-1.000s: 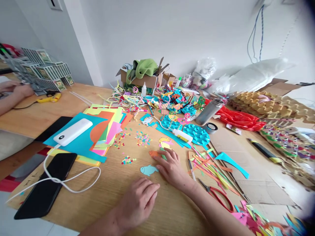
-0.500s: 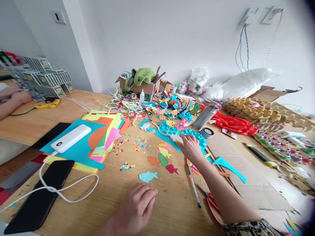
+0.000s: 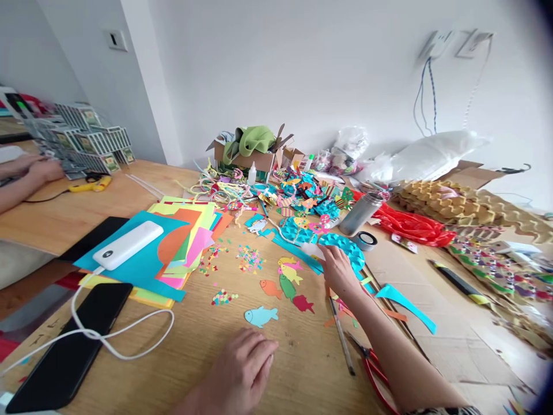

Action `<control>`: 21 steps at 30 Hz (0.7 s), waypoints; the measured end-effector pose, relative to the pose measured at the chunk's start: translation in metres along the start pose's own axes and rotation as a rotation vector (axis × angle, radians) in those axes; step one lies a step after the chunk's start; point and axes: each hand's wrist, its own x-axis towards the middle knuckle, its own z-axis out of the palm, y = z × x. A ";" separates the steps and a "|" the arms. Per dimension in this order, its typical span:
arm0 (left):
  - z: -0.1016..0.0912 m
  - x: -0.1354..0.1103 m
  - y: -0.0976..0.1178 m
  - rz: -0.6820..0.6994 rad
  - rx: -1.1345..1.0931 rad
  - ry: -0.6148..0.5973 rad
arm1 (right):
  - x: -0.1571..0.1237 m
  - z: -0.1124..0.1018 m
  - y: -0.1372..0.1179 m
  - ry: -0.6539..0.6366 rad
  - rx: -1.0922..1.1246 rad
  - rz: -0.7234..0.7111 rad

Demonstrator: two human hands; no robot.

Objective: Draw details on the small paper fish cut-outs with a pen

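Observation:
My right hand (image 3: 339, 268) reaches across the table, its fingers closed round a small white squeeze bottle (image 3: 311, 250), most of which they hide. Beneath and beside it lie blue paper strips and a round blue crinkled piece (image 3: 348, 249). My left hand (image 3: 244, 366) rests on the wood at the front, fingers curled together, nothing showing in them. Just beyond it is a light-blue paper fish (image 3: 261, 316). An orange fish (image 3: 270, 288), a green fish (image 3: 287, 286), a red fish (image 3: 303, 304) and yellow fish (image 3: 294, 273) lie between the hands. Small confetti piles (image 3: 249, 259) are to their left.
Coloured paper (image 3: 142, 230) bears a white power bank (image 3: 128, 245), with a black phone (image 3: 73, 351) nearby. Red-handled scissors (image 3: 374, 369) and a thin brush (image 3: 343, 337) lie under my right forearm. A metal flask (image 3: 360, 213) stands behind. A co-worker's hands (image 3: 45, 168) are far left.
The whole view has shifted slightly, with things sitting a little lower and further right. My right hand still grips the bottle, which looks blurred now. My left hand stays in place.

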 end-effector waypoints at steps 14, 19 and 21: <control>-0.019 0.025 0.005 -0.484 -0.615 0.153 | -0.076 -0.098 -0.067 -0.349 1.633 0.404; -0.019 0.040 0.022 -0.578 -0.872 0.196 | -0.098 -0.100 -0.093 -0.443 1.934 0.560; -0.015 0.043 0.027 -0.581 -0.930 0.226 | -0.103 -0.097 -0.100 -0.498 2.006 0.557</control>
